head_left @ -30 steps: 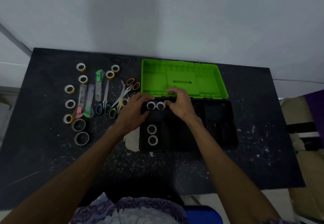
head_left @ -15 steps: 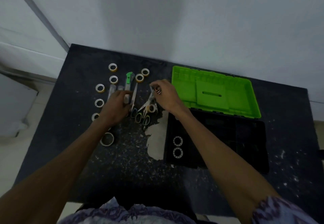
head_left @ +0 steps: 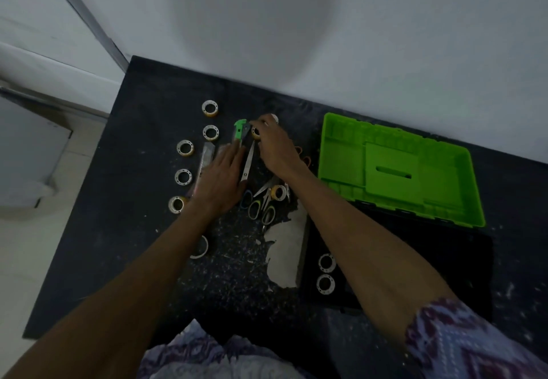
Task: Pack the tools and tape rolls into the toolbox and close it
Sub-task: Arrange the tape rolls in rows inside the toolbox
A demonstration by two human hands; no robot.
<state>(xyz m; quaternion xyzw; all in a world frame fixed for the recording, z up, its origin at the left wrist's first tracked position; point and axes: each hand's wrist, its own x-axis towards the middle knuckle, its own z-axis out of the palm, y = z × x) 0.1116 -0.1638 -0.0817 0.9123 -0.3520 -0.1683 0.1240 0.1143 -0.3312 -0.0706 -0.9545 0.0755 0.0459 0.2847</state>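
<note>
The toolbox has a black base [head_left: 444,260] and an open green lid [head_left: 400,171]. It lies on the right of the dark table [head_left: 142,260]. Two tape rolls [head_left: 326,273] lie in the base's left compartment. Left of the box lie several more tape rolls [head_left: 210,132], a green cutter [head_left: 239,131], a grey cutter [head_left: 207,156] and several scissors [head_left: 261,209]. My left hand [head_left: 221,177] rests flat on the cutters with its fingers straight. My right hand [head_left: 275,144] pinches a small tape roll [head_left: 255,131] next to the green cutter's tip. Another roll [head_left: 275,117] peeks out behind its fingers.
A pale patch of bare surface [head_left: 284,254] shows on the table just left of the box. A larger tape roll [head_left: 202,248] is half hidden under my left forearm. The white wall [head_left: 296,22] runs along the table's far edge. Floor lies beyond the left edge.
Both hands left the toolbox's back-left compartment and moved left to the laid-out tools. The right hand then reached farther back to the rolls by the green cutter. The view swung left.
</note>
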